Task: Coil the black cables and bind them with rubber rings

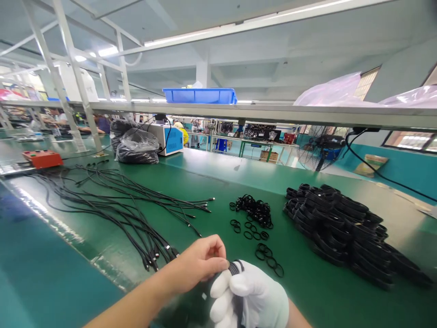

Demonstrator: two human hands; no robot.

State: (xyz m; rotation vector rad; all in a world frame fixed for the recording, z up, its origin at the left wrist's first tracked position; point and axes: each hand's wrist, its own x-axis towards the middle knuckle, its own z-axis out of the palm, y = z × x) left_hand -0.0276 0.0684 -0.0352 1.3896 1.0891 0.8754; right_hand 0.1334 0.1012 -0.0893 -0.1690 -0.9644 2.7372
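A coiled black cable (235,269) is gripped in my right hand (261,291), which wears a white glove. My bare left hand (201,259) pinches the top of the same coil between thumb and fingers; whatever lies under the fingertips is hidden. Just beyond my hands, small black rubber bands (254,210) lie in a heap, with several loose ones nearer to me. To the left, long black cables (112,198) are spread over the green table (211,182), their plug ends towards me. A big pile of coiled cables (337,228) sits to the right.
At the back left stand a red-orange box with buttons (43,158), black plastic bags (138,146) and a blue-and-white machine (170,139). Overhead runs a shelf (266,109) carrying a blue bin (201,95). Behind the table is a fan (319,148). People sit far left.
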